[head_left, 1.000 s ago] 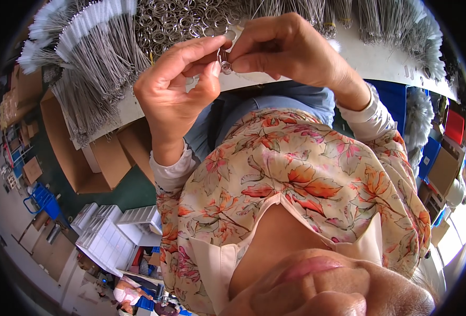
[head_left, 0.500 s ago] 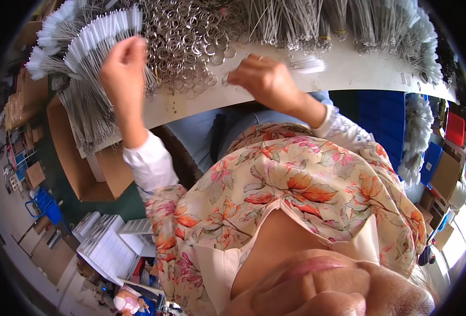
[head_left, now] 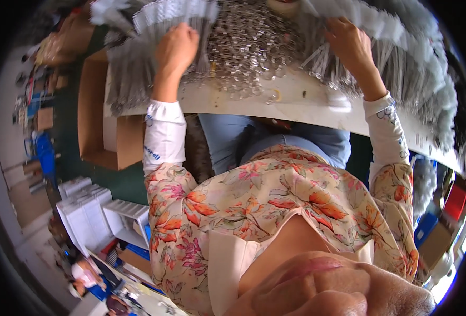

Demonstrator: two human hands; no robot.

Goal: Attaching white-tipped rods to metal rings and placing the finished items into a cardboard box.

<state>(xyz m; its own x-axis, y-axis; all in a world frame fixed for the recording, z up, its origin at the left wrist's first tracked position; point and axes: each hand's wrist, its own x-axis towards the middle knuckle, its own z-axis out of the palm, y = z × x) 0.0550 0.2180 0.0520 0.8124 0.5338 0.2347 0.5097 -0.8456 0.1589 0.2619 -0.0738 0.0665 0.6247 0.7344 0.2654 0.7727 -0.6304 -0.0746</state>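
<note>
Now both hands were out: left hand (head_left: 176, 47) clenched on rods (head_left: 154, 26), right hand (head_left: 349, 39) in rods too (grip unclear); rings (head_left: 243, 47) lay between.

**Bench layout**

Ring pile (head_left: 243, 47) sits centre on the bench (head_left: 296, 108). Pin bundles (head_left: 154, 31) lie left of it, under the left hand (head_left: 176, 47); more bundles (head_left: 401, 68) lie right, under the right hand (head_left: 349, 39). Cardboard box (head_left: 98, 126) stands left of the bench, trays (head_left: 85, 210) nearer on the floor.
</note>
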